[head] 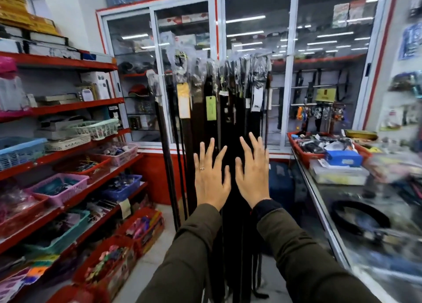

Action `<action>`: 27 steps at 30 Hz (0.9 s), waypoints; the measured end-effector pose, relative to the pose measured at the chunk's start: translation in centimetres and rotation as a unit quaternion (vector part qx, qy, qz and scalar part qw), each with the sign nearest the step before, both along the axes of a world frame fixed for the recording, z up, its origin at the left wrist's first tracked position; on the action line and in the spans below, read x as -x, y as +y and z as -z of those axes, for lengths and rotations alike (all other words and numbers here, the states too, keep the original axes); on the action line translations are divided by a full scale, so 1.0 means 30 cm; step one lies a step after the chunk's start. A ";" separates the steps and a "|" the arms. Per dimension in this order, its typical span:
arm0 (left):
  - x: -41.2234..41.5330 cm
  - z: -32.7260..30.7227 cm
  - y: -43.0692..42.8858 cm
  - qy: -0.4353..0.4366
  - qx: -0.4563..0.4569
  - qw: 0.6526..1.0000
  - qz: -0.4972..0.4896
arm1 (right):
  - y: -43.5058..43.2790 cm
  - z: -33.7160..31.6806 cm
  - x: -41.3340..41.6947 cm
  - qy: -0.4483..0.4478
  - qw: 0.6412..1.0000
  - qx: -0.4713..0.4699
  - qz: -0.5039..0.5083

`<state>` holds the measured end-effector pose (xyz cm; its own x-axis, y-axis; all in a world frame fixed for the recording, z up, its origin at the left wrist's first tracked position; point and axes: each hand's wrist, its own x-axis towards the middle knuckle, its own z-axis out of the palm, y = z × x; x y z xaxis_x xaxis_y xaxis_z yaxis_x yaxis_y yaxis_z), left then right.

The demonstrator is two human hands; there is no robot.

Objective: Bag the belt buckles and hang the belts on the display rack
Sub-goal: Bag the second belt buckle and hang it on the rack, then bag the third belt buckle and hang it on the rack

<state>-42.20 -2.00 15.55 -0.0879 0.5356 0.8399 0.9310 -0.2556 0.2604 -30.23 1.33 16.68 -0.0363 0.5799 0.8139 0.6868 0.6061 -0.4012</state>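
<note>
Several long dark belts [201, 124] hang straight down from a display rack [228, 61] in the middle of the view. Their buckles at the top sit in clear plastic bags [257, 68], and paper tags [210, 108] dangle from some. My left hand [211, 176] and my right hand [253, 171] are raised side by side in front of the hanging belts, palms away from me, fingers spread, holding nothing. A coiled black belt [359, 219] lies on the glass counter at the right, blurred.
Red shelves [75, 106] with baskets of small goods line the left. A glass counter [328, 211] runs along the right, carrying a red tray [303, 153] of items and a blue box [343, 158]. Glass-door cabinets [258, 51] stand behind the rack. A narrow floor aisle [148, 266] lies below.
</note>
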 end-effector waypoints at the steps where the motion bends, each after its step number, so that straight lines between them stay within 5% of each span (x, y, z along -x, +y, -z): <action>1: -0.031 0.035 0.004 0.001 0.014 1.000 0.010 | 0.000 0.032 -0.034 -0.005 1.000 0.013 0.011; 16: -0.580 0.431 0.130 0.041 0.201 0.972 0.115 | 0.015 0.498 -0.661 0.015 0.958 0.219 0.186; 21: -0.789 0.497 0.205 0.089 0.289 0.936 0.179 | 0.024 0.606 -0.868 0.166 0.918 0.306 0.188; 27: -1.031 0.526 0.349 0.146 0.439 0.843 0.276 | 0.077 0.670 -1.064 0.344 0.828 0.391 0.209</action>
<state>-11.26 8.46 -0.23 0.5197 0.8533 0.0418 0.7908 -0.4989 0.3545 1.68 3.63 -3.43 0.6170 0.7837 -0.0719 0.2165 -0.2568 -0.9419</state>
